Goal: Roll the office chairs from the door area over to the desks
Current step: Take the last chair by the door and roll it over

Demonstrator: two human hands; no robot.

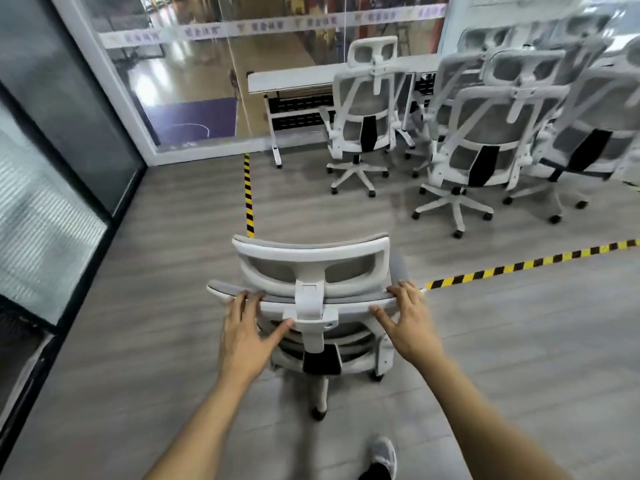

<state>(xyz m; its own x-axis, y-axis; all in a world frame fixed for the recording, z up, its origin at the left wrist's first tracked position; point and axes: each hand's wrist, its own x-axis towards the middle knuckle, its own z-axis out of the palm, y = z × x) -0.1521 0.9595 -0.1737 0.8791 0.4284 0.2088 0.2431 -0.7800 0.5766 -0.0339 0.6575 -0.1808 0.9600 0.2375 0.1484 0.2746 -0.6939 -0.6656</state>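
Observation:
A white office chair (310, 258) with grey mesh stands right in front of me, its back toward me. My left hand (244, 332) rests on the left part of the backrest's top edge, fingers spread over it. My right hand (407, 320) lies on the right part of the same edge, fingers curled over the rim. A white desk (294, 77) stands at the far glass wall, with one white chair (367, 109) parked at it. Several more white chairs (485, 143) are clustered to the right of it.
Yellow-black floor tape (248, 195) runs from the glass wall toward my chair, and another strip (530, 263) leads off to the right. A dark-framed glass partition (65, 140) lines the left side. My shoe (382, 457) shows at the bottom on the grey wood floor.

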